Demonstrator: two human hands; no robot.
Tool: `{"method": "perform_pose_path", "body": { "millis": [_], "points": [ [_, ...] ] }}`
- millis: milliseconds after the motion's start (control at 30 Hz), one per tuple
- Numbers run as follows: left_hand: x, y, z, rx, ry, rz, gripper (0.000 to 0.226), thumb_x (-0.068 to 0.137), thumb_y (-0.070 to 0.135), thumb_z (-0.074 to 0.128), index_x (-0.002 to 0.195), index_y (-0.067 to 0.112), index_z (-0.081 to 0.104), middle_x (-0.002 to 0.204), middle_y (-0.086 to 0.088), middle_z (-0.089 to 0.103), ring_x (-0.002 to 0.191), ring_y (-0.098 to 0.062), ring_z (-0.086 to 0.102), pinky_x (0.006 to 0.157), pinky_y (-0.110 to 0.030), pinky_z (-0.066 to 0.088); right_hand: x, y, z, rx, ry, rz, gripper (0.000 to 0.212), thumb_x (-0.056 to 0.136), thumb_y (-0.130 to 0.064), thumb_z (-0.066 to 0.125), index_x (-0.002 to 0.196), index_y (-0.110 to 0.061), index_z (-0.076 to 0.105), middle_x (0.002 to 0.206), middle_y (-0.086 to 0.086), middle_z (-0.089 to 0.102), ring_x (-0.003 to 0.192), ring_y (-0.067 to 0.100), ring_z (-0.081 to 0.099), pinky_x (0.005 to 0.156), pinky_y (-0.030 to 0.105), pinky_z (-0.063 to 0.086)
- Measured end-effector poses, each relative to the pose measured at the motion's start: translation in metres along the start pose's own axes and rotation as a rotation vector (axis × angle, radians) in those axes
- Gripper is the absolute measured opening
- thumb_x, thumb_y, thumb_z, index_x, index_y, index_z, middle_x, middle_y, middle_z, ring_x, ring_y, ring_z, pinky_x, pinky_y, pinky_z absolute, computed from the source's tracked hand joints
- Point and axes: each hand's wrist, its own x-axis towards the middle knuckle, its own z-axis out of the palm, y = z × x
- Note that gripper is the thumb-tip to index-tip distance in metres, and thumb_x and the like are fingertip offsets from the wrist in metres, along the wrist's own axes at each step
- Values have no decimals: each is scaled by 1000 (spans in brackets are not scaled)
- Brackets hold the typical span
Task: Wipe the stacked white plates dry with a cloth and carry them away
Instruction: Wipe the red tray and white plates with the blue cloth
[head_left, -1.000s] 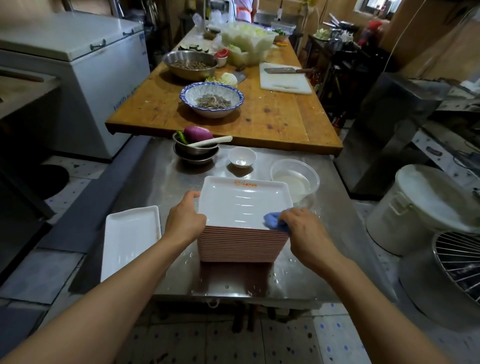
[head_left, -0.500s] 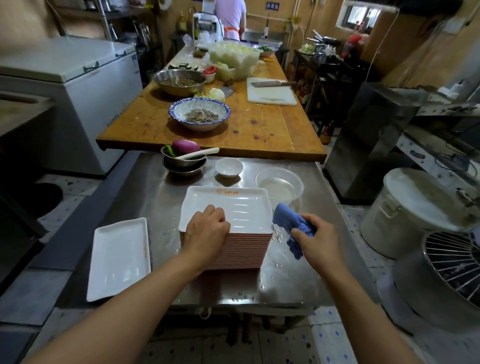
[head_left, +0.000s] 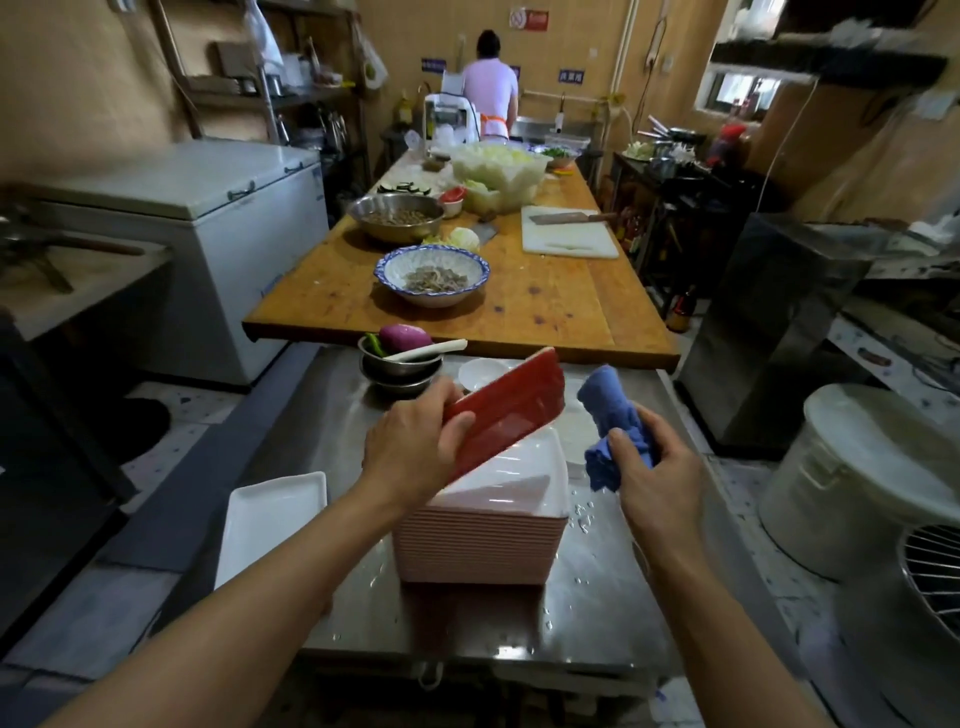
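A single plate is held tilted above the stack of plates by the left hand, its red underside turned toward the camera. A crumpled blue cloth is gripped by the right hand, just beside the raised plate. The stack is set on a wet steel table, with a white rectangular tray laid at its left. Beyond, a blue-rimmed bowl is seen on a wooden counter.

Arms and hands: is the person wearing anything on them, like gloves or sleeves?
No. The left hand and right hand have no gloves, and no rings or watch show. Both forearms are bare right down to the bottom of the picture, so no sleeves can be seen.
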Motion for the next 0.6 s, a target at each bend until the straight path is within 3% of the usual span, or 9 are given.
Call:
{"method": "perform_pose_path", "body": {
  "millis": [100,167,267,367,467,533,600],
  "points": [
    [4,0,-27,-217,65,-128,10,91,24,57,86,16,55,77,2,63,74,-21,59,66,-37,48,2,-24,19,95,10,-101,30,91,-10,58,111,-32,56,110,-2,63,94,3,61,81,14,49],
    [2,-1,-43,-313,100,-190,9,91,21,58,83,18,56,76,5,63,73,-16,59,67,-34,45,2,-42,36,108,26,-193,32,91,-9,58,119,-26,58,111,-4,62,94,-3,59,79,4,45],
    [-4,1,-65,-531,119,-309,10,93,18,55,83,19,57,76,2,65,73,-19,62,70,-36,51,-4,-71,65,88,-18,-381,36,92,-8,57,125,-21,54,117,-7,57,108,4,55,93,15,45],
    [-12,1,-80,-668,134,-409,10,94,18,54,91,10,58,84,-12,69,82,-33,66,77,-47,55,-10,-91,94,-7,-141,-578,35,93,-11,51,128,-10,54,129,4,51,122,16,46,104,28,37],
    [-20,1,-93,-741,184,-446,14,94,15,53,96,2,56,93,-26,66,90,-44,63,82,-56,52,-16,-105,114,-148,-204,-742,39,91,-13,48,128,-5,56,133,15,49,123,29,43,104,26,29],
    [-24,1,-99,-753,195,-444,13,94,15,52,97,2,56,94,-27,66,90,-45,63,81,-56,53,-15,-113,125,-281,-173,-825,41,90,-15,47,129,-7,56,133,17,49,120,35,42,101,31,29],
    [-27,0,-104,-778,224,-451,12,94,16,52,94,5,56,93,-25,66,87,-42,64,78,-53,54,-14,-120,134,-373,-181,-869,43,92,-21,42,132,-11,53,139,14,46,128,35,36,106,38,26]
  ]
}}
